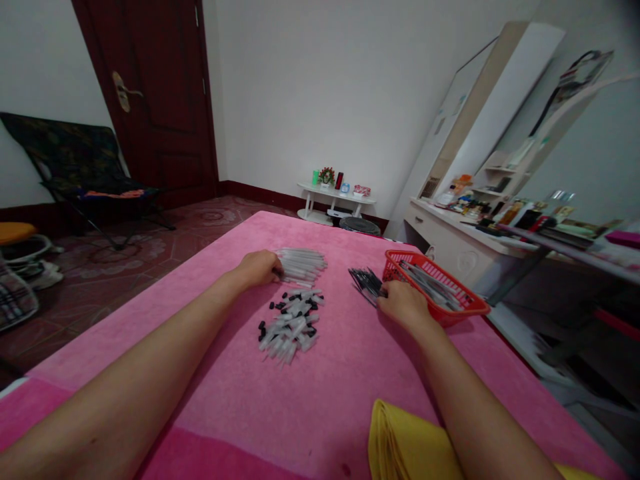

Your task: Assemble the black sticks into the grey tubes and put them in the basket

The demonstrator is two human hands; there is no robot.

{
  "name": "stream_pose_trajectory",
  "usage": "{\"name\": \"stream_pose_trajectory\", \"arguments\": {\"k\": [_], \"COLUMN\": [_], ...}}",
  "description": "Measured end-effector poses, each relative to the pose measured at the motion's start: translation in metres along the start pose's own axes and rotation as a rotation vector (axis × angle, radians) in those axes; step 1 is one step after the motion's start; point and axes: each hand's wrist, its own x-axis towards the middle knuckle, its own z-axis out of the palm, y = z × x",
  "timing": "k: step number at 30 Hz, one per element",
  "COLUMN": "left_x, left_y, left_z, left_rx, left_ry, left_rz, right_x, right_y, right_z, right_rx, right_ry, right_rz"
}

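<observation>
- From where I'm standing, the clear tubes (305, 265) are lying at the far middle of the pink cloth (335, 387), their long axes running left to right.
- The left hand (263, 268) is meeting their left ends, the nearer hand to them; I can't tell whether its curled fingers are pinching any.
- The right hand (403, 303) is resting at the near right end of the dark rods (366, 284), which are slanting away far and left from its fingertips; whether it is grasping some, I can't tell.
- The red basket (463, 315) is sitting just right of that hand.
- The tips (291, 327) are lying heaped between the arms, nearer than the tubes.
</observation>
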Motion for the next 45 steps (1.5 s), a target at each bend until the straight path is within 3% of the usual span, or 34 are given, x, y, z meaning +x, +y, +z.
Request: {"name": "stream_pose_trajectory", "arguments": {"k": [6, 14, 18, 25, 36, 45], "left_x": [-0.002, -0.001, -0.001, -0.002, -0.004, -0.007], "left_y": [0.007, 0.029, 0.04, 0.049, 0.049, 0.056], "left_z": [-0.002, -0.009, -0.008, -0.005, -0.006, -0.011], "left_rx": [0.022, -0.318, -0.421, -0.412, -0.351, -0.262], "left_ry": [0.04, 0.154, 0.153, 0.176, 0.146, 0.132], "left_rz": [-0.017, 0.12, 0.186, 0.24, 0.173, 0.223], "right_x": [-0.005, -0.012, -0.016, -0.019, -0.018, -0.019], "right_y": [-0.006, -0.023, -0.029, -0.033, -0.031, -0.032], "right_z": [-0.002, -0.004, -0.007, -0.01, -0.011, -0.013], "right_rx": [0.038, 0.334, 0.418, 0.402, 0.346, 0.259], "right_ry": [0.006, 0.089, 0.16, 0.159, 0.153, 0.184], "right_rz": [-0.028, -0.393, -0.491, -0.532, -0.504, -0.52]}}
